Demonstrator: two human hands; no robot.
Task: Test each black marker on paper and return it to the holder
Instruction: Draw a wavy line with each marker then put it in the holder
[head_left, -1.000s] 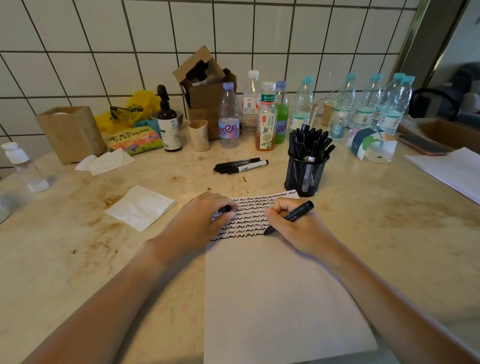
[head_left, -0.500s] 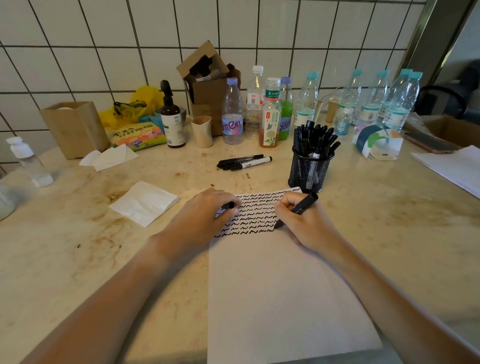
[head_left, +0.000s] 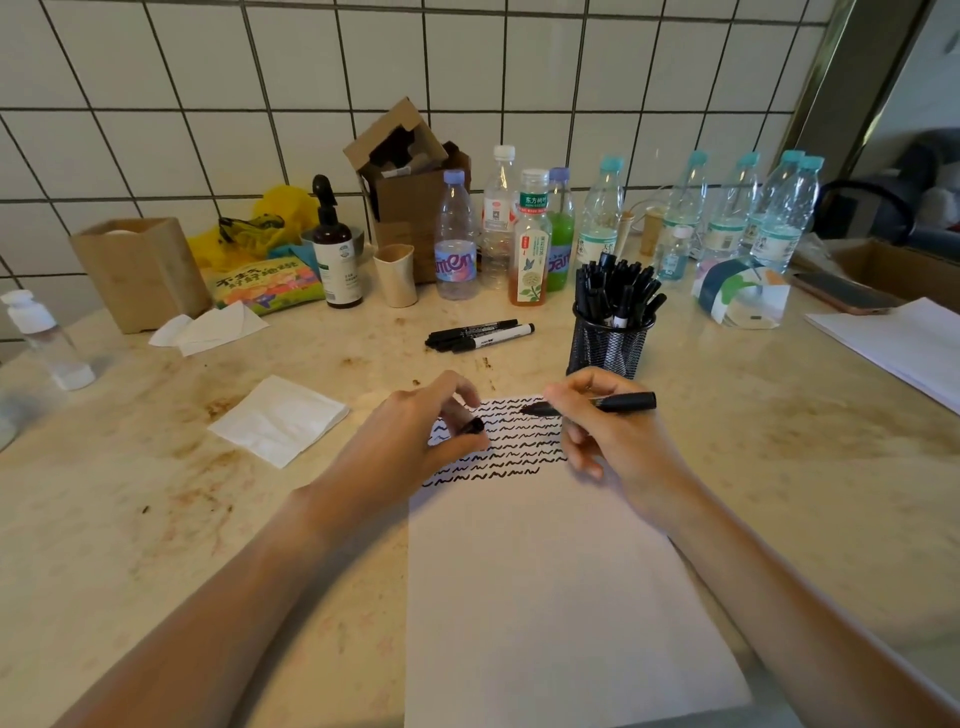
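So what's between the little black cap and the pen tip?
Just paper with wavy black lines, seen from the head camera, between the cap and the pen.

white tiled wall (head_left: 208, 78) | stained beige marble counter (head_left: 130, 519) | soft daylight

paper (head_left: 545, 597): white, rows of black squiggles at the top
marker (head_left: 618, 402): black
holder (head_left: 608, 345): black mesh
surface (head_left: 156, 493): beige marble, brown stains
wall (head_left: 208, 78): white tiles, dark grout
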